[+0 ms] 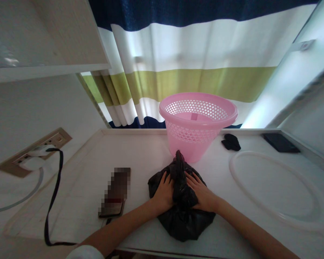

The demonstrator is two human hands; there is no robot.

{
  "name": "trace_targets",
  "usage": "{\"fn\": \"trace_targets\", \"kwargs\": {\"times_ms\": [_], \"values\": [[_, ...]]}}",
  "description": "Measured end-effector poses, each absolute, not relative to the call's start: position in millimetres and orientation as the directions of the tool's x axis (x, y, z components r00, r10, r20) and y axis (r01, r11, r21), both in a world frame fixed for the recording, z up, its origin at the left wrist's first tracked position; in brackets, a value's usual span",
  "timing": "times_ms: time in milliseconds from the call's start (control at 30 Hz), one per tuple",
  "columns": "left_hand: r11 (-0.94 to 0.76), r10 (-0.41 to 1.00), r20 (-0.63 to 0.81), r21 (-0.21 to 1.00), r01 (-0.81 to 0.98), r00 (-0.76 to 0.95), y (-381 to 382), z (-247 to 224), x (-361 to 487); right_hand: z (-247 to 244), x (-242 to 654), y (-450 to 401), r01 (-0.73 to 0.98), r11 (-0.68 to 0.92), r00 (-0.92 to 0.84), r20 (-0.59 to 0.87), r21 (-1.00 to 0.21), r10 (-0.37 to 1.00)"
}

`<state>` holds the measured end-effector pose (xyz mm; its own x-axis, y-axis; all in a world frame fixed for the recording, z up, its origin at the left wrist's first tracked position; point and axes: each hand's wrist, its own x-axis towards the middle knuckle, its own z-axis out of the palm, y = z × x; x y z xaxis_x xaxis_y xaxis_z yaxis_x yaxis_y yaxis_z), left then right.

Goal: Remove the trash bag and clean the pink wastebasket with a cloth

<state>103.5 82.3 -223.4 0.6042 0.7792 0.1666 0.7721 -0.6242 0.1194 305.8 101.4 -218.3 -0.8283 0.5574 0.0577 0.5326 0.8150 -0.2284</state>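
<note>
Apparent step: left hand (162, 195) and right hand (203, 194), fingers spread open, steady black bag (185, 227) beneath them; lifting would require fingers closing around its twisted top (180, 174).

There are two hands (163, 194), two plugs (32, 163), and one each of black bag (185, 223), pink basket (190, 140), white ring (282, 216), phone (115, 192).

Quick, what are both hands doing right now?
Left hand: open, fingers spread, pressed on the black bag.
Right hand: open, resting flat on the bag's other side.
</note>
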Motion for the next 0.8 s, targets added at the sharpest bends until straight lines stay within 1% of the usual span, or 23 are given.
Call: {"fn": "trace_targets", "kwargs": {"times_ms": [100, 200, 267, 333, 400, 433, 467, 500, 567, 667, 800], "values": [[-0.609, 0.79, 0.172, 0.116, 0.784, 0.588, 79, -232, 109, -221, 303, 100, 0.545, 0.811, -0.821, 0.059, -0.213, 0.567], [-0.601, 0.799, 0.154, 0.17, 0.781, 0.582, 78, -228, 112, -222, 302, 100, 0.551, 0.803, -0.812, 0.076, -0.228, 0.579], [-0.62, 0.782, 0.131, 0.258, 0.741, 0.609, 81, -213, 107, -219, 305, 103, 0.531, 0.802, -0.818, 0.081, -0.274, 0.57], [-0.648, 0.731, 0.086, 0.395, 0.651, 0.676, 89, -190, 94, -210, 314, 107, 0.511, 0.789, -0.813, 0.105, -0.341, 0.572], [-0.61, 0.694, 0.023, 0.55, 0.57, 0.72, 96, -166, 78, -199, 326, 110, 0.513, 0.758, -0.781, 0.149, -0.403, 0.607], [-0.573, 0.713, 0.012, 0.586, 0.573, 0.701, 97, -156, 70, -194, 332, 111, 0.522, 0.74, -0.756, 0.171, -0.425, 0.632], [-0.558, 0.73, 0.01, 0.585, 0.588, 0.683, 98, -148, 64, -189, 337, 111, 0.532, 0.724, -0.735, 0.185, -0.44, 0.652], [-0.563, 0.739, 0.012, 0.56, 0.608, 0.673, 96, -144, 60, -186, 340, 110, 0.54, 0.713, -0.722, 0.189, -0.448, 0.666], [-0.601, 0.736, 0.021, 0.48, 0.639, 0.676, 89, -145, 60, -185, 342, 107, 0.545, 0.71, -0.726, 0.173, -0.445, 0.665], [-0.674, 0.692, 0.012, 0.367, 0.641, 0.722, 78, -160, 74, -193, 332, 103, 0.531, 0.738, -0.766, 0.136, -0.417, 0.628], [-0.692, 0.702, 0.044, 0.276, 0.667, 0.711, 80, -183, 91, -210, 317, 107, 0.539, 0.76, -0.777, 0.134, -0.364, 0.615]]}}
